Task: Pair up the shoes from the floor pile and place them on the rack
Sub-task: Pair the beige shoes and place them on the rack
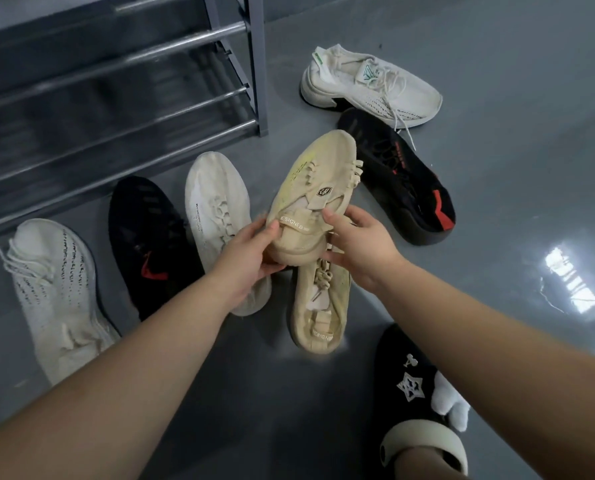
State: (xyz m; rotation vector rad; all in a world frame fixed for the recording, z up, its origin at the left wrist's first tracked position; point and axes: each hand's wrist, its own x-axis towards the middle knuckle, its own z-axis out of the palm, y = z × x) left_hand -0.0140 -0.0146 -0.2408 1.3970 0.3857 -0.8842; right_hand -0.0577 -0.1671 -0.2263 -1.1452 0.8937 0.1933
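I hold a beige knit shoe point(318, 181) above the floor, toe pointing away. My left hand point(251, 258) grips its heel from the left, and my right hand point(358, 244) grips the collar from the right. Its beige mate point(322, 306) lies on the floor just under the held heel. A cream shoe point(216, 216), a black shoe with a red mark point(150, 244) and a white speckled shoe point(53, 292) lie in a row to the left. Another white shoe point(368, 84) and a black shoe with red trim point(400, 178) lie at the right. The grey rack point(116, 98) stands at the upper left.
The rack's metal bars carry no shoes in the part I see. At the lower right is a foot in a black slipper point(413, 393) with a star charm and a white sock. The grey floor point(514, 98) is glossy, with a bright window reflection at the right.
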